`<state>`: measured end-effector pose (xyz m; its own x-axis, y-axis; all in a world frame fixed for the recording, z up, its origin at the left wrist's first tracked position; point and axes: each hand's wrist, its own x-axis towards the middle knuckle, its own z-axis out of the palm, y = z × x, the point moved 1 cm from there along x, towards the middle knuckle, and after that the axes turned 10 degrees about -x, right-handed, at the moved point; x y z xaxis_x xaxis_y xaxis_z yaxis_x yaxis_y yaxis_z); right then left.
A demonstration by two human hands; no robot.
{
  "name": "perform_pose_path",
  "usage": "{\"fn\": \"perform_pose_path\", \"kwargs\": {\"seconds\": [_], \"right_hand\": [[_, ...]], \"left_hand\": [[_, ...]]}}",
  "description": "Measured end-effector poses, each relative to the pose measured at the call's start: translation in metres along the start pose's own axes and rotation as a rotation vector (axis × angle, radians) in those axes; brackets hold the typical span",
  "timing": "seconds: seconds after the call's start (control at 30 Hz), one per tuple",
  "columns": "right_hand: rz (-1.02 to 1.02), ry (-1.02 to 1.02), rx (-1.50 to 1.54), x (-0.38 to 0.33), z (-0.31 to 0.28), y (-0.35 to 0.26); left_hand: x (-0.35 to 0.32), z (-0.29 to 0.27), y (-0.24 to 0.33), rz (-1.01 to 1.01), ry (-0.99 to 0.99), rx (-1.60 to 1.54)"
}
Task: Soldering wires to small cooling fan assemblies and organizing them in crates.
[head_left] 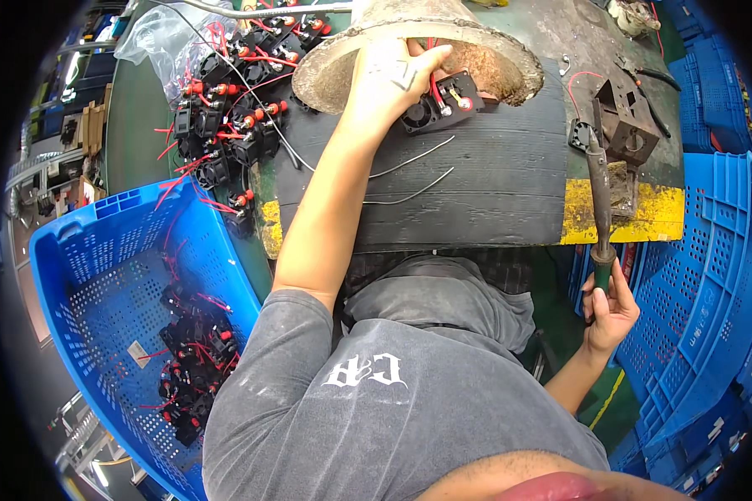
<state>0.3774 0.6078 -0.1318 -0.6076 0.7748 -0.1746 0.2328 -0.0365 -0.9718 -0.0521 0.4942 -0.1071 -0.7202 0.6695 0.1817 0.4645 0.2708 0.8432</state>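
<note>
My left hand reaches under the rim of a flared, crusty hood, closed at the red wires of a small black fan unit. That unit rests on the black mat and has red-capped terminals; part of my fingers is hidden by the hood and the hand itself. My right hand grips the green handle of a soldering iron, its tip pointing away from me. The iron's barrel passes over the yellow bench edge, beside a brown metal box stand. Two thin wire ends lie on the mat.
Several fan units with red wires are piled on the bench at left, near a clear plastic bag. A blue crate below holds more of them. Blue crates stand at right. A small black fan sits by the stand.
</note>
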Motion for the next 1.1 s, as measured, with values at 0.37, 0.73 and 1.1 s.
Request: {"fn": "perform_pose_path", "kwargs": {"seconds": [0.37,0.73,1.1], "right_hand": [[-0.014,-0.008,0.000,0.000,-0.003,0.002],[-0.022,-0.030,0.004,0.000,-0.001,0.001],[-0.013,-0.031,0.002,0.000,0.000,0.002]], "left_hand": [[0.001,-0.009,0.012,-0.175,-0.141,-0.007],[0.011,0.001,-0.021,0.198,-0.039,0.400],[0.010,-0.003,-0.008,0.054,-0.146,0.075]]}}
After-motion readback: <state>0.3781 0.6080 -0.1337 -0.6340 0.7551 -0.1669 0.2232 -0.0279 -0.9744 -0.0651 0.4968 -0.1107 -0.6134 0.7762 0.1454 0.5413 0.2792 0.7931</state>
